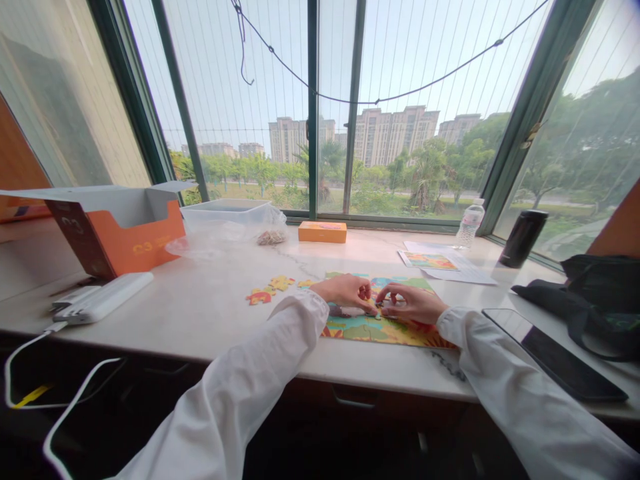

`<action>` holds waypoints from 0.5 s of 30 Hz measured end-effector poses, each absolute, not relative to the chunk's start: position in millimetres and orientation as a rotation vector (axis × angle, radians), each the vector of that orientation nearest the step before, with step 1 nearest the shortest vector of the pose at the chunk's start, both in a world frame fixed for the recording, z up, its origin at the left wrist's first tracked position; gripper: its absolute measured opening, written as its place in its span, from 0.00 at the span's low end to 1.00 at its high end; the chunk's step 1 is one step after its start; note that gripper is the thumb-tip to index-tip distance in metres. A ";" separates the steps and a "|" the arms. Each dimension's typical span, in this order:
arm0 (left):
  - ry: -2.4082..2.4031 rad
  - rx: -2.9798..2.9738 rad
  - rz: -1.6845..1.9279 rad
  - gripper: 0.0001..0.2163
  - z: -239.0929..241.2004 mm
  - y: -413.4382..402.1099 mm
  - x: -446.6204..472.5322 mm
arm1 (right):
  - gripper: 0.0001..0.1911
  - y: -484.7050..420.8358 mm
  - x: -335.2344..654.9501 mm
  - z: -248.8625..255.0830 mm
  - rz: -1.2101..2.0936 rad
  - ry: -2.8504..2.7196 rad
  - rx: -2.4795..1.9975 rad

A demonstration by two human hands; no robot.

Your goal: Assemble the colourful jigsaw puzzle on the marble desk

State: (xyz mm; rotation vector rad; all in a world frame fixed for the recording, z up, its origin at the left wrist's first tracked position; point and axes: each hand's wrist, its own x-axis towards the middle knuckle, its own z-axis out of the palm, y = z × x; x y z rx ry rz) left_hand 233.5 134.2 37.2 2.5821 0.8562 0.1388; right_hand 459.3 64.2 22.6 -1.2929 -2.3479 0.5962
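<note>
A colourful jigsaw puzzle (367,331), largely put together, lies flat near the table's front edge. Over its middle, my left hand (346,292) and my right hand (414,303) meet with curled fingers. Their fingertips pinch around a small puzzle piece (379,315) at the puzzle's surface, which they partly cover. Whether that piece is seated or raised I cannot tell. To the left of the puzzle lie a red and yellow loose piece (259,297) and several yellow ones (281,283).
At the left stand an orange carton (145,233) and a white power strip (110,297). A plastic tub (225,208) and small orange box (323,232) are behind. At right are a picture card (430,261), bottle (470,223), black flask (523,238), tablet (555,353) and black bag (590,300).
</note>
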 end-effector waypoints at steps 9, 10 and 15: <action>0.790 2.539 0.156 0.25 34.0 135.5 233.0 | 0.25 67.2 460.7 18.6 0.597 -2.373 -1.261; 0.776 2.528 0.145 0.25 34.2 135.5 233.2 | 0.25 67.3 460.5 18.3 0.601 -2.375 -1.260; 0.785 2.489 0.101 0.24 34.6 136.3 235.6 | 0.24 67.7 460.4 17.2 0.608 -2.389 -1.217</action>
